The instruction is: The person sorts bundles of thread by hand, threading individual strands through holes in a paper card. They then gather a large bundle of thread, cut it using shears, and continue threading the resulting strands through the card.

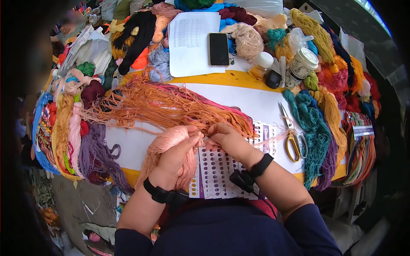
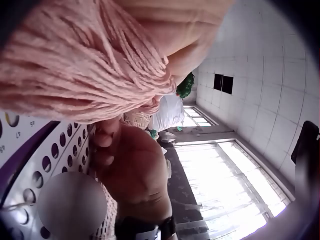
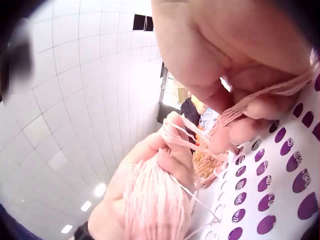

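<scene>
My left hand (image 1: 178,154) grips a thick skein of pink yarn (image 1: 156,155), which hangs down over the palm side toward the wrist. Close beside it, my right hand (image 1: 228,141) pinches pink strands drawn from the skein; in the right wrist view these strands (image 3: 265,95) run between its thumb and fingers. A few strands also loop round the left fingertips (image 3: 175,125). Under both hands lie white cards with rows of punched holes (image 1: 213,170). A long bundle of orange yarn (image 1: 171,104) is spread just beyond the hands.
Scissors with gold handles (image 1: 293,145) lie to the right, next to teal yarn (image 1: 309,132). A phone (image 1: 218,49) rests on a printed sheet (image 1: 185,64) at the back. Lidded jars (image 1: 301,66) stand at the back right. Purple yarn (image 1: 100,149) hangs over the left front edge.
</scene>
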`<state>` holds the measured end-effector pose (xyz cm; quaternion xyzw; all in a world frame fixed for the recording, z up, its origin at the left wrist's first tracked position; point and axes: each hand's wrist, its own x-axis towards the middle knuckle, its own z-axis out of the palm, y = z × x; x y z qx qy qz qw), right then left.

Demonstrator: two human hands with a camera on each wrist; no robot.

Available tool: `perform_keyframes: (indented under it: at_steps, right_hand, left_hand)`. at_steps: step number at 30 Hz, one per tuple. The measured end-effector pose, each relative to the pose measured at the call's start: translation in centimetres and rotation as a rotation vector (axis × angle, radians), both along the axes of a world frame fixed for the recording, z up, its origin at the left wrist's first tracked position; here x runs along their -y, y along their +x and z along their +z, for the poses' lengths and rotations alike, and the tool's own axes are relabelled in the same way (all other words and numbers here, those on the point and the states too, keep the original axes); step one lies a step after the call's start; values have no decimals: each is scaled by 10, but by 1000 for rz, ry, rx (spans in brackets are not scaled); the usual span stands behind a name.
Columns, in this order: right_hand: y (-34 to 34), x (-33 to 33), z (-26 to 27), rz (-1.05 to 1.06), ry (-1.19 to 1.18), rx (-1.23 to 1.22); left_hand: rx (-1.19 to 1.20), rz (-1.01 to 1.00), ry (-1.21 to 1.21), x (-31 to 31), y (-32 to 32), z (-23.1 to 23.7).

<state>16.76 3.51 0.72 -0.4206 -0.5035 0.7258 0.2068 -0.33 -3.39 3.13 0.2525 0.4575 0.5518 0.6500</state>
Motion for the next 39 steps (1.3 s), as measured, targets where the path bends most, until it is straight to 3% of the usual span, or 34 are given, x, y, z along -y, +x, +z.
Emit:
perform_keyframes:
  at_steps: [5,10,12,13,14,15,16,18,19,21,26,28,29,31,32,33,35,38,39]
  right_hand:
    - [2,0,-3,-11,-39,-24]
    - [8,-3,-7,-69,-224,-254]
    - [7,-5,-7,-76,-238,-239]
    - [6,-5,-7,-84,-253,-224]
    - [4,-4,-6,-85,-255,-225]
    - [0,-3,-1,-40,-136,-77]
    - [-4,-1,1,4,-17,69]
    - [-7,0,-3,13,32,122]
    - [-8,-1,-4,20,88,180]
    - [-9,-3,-7,22,106,202]
    - [-11,-3,-7,29,191,297]
    - [-11,-4,-17,24,179,243]
    - [-11,-3,-15,23,182,240]
    - [-12,-1,-10,69,260,324]
    - [-13,2,-12,69,269,322]
    - [-13,5,-16,47,374,338]
    - [-15,17,-4,19,484,350]
    - [-15,56,53,0,603,169]
    - [-17,66,61,20,755,52]
  left_hand:
    - [17,-59,-4,1,3,-11]
    - [15,-123,78,-4,4,-37]
    - [-232,-305,74,-9,3,-34]
    - [-232,-305,73,-8,3,-30]
    - [-534,-230,222,-6,0,-25]
    - [-836,-149,371,-4,-3,-23]
    - [-839,-151,367,-5,-12,-24]
    - [-1169,102,381,-8,-37,-24]
    - [-1173,99,384,-7,-46,-22]
    - [-300,289,-31,-2,-62,-15]
    - [-272,521,21,20,-130,19]
    - [18,438,187,28,-194,23]
    - [16,438,190,26,-194,32]
    - [15,807,323,23,-194,56]
    - [-3,772,200,28,-212,46]
    - [-1,774,213,37,-196,52]
    - [-255,589,-8,53,-135,66]
    - [-116,194,-7,82,-86,54]
    - [-74,74,11,90,-68,57]
